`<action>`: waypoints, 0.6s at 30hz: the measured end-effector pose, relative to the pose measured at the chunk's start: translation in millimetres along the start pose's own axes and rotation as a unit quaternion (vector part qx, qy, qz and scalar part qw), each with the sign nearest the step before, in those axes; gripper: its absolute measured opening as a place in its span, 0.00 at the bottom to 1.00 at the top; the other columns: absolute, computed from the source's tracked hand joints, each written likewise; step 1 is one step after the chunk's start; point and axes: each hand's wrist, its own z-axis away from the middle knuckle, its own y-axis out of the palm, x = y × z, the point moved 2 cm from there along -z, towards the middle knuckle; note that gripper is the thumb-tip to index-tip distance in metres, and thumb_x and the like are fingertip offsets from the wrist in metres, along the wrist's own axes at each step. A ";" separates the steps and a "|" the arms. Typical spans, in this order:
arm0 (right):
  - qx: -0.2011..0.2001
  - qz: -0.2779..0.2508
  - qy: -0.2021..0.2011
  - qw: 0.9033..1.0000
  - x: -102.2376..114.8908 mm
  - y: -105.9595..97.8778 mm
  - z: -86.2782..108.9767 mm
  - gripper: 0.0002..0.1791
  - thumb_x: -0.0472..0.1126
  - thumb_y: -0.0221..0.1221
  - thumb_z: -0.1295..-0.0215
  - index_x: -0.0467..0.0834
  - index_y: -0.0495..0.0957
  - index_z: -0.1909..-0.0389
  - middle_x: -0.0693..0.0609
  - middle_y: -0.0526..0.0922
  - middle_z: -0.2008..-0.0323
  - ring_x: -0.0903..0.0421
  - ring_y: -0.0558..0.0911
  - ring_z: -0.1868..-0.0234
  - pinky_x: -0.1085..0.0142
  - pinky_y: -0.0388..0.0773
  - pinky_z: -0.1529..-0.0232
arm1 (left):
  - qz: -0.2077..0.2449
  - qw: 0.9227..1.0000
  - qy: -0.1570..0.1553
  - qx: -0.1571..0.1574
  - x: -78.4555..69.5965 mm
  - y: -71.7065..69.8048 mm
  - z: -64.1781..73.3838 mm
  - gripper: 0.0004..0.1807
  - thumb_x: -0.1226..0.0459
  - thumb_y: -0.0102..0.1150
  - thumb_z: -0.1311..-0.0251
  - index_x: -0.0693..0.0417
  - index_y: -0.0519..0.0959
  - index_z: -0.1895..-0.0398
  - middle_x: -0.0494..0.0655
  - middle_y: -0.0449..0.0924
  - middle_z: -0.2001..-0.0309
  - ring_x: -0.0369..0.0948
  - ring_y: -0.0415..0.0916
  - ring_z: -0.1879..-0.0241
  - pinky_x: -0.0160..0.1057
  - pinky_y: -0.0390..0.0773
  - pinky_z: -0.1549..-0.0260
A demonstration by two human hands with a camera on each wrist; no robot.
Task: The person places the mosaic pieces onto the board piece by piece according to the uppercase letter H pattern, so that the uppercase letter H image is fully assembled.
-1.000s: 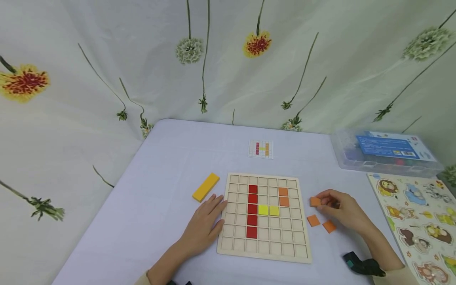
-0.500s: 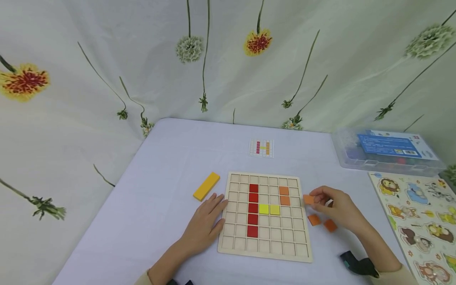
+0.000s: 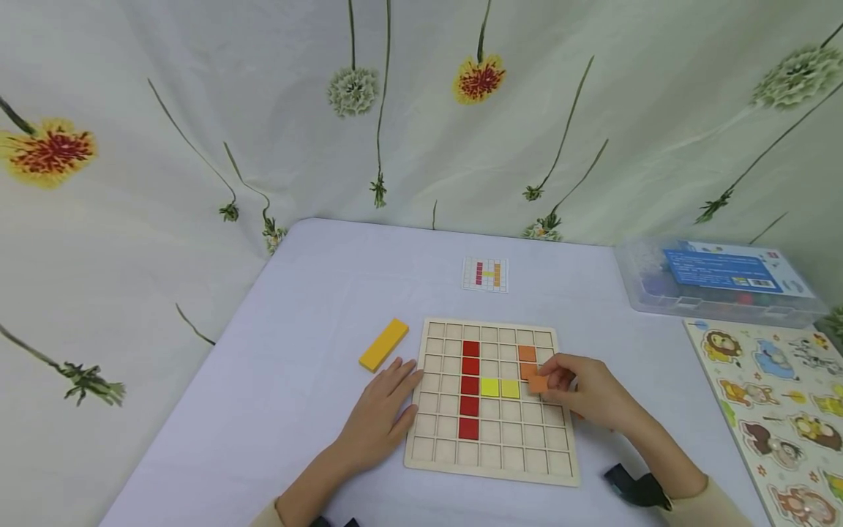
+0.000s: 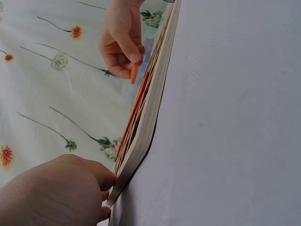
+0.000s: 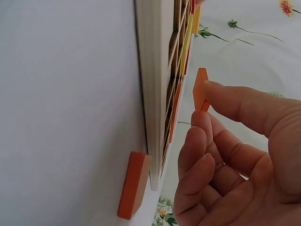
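Observation:
My right hand (image 3: 589, 391) pinches a square orange tile (image 3: 538, 383) between thumb and fingertips, above the right part of a wooden grid board (image 3: 490, 455). In the right wrist view the pinched tile (image 5: 201, 89) is tilted, raised off the board. Set in the grid are a column of red tiles (image 3: 470, 386), two yellow tiles (image 3: 499, 388) and two orange tiles (image 3: 527, 354). My left hand (image 3: 375, 421) lies at the board's left edge, its fingers touching the rim. Another orange tile (image 5: 134, 186) lies on the table beside the board, mostly hidden by my right hand in the head view.
A yellow block (image 3: 384, 344) lies left of the board. Behind the board is a small pattern card (image 3: 485, 275). At the right stand a clear plastic box (image 3: 718, 282) and an animal picture board (image 3: 767, 410). A flowered cloth (image 3: 421, 132) hangs behind the table.
My right hand has carried the orange tile leftward from the table to over the grid, now covering the loose tiles. The left hand has stayed at the board's edge.

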 end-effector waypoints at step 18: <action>0.015 0.028 0.019 0.999 5.8 10.6 -5.1 0.12 0.31 0.68 0.48 0.41 0.80 0.62 0.56 0.76 0.72 0.62 0.72 0.71 0.72 0.72 0.71 | -0.002 1.000 0.000 -0.002 -0.3 -0.4 0.2 0.28 0.63 0.57 0.37 0.53 0.70 0.32 0.51 0.65 0.29 0.51 0.56 0.26 0.55 0.59 0.29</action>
